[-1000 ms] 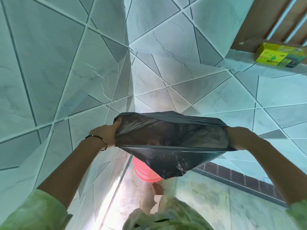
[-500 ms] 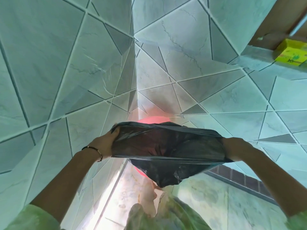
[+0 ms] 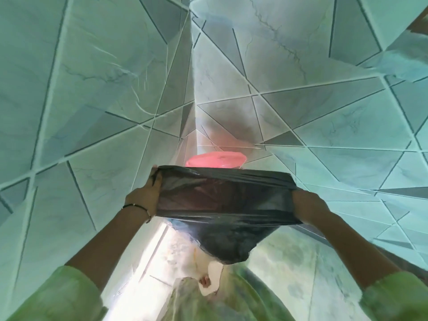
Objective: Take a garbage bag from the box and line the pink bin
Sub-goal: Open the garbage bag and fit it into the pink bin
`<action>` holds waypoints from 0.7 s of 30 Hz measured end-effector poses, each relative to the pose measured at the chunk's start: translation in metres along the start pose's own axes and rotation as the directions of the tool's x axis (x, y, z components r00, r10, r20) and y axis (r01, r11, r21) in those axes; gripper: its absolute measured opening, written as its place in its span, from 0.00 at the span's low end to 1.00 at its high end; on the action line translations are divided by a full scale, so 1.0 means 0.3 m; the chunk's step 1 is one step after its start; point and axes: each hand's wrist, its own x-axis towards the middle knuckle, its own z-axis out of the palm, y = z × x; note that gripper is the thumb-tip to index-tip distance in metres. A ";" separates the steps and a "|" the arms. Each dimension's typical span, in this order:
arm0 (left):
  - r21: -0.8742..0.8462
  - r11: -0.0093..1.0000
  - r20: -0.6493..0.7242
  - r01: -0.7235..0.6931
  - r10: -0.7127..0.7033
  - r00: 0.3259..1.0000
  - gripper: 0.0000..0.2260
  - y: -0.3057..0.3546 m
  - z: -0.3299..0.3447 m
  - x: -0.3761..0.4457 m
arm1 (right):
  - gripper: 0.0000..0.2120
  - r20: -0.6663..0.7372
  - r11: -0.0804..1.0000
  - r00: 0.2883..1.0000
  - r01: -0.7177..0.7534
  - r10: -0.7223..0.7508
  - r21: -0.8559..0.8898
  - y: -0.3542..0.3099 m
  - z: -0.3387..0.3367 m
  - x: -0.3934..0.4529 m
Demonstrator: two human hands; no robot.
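Two walls [image 3: 92, 89] meet in a corner, covered with pale grey-green marble-look tiles cut by slanted lines. The floor [image 3: 289, 262] below is mottled green and white. A bright strip of light [image 3: 148, 262] lies along the left wall's foot.

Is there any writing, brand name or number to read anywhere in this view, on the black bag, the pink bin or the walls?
None can be read.
Black garbage bag: plain plastic, no print visible.
Pink bin: only its rim shows above the bag, no label.
Tiled walls: only grout lines and marbling, no sign.
Left hand and right hand grip the bag's mouth; nothing written there.
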 end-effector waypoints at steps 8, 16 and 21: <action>-0.069 0.995 -0.008 0.077 -0.078 0.997 0.37 -0.017 0.135 0.100 | 0.26 -0.076 0.981 0.995 -0.050 0.066 0.189 -0.045 0.124 0.159; -0.085 0.957 0.197 0.276 -0.256 0.946 0.38 0.003 0.446 0.235 | 0.16 0.134 0.974 0.991 -0.011 -0.019 0.226 -0.179 0.459 0.397; -0.103 0.966 0.154 0.236 -0.219 0.964 0.38 0.044 0.642 0.344 | 0.17 0.022 0.878 0.979 -0.193 0.204 0.437 -0.182 0.595 0.535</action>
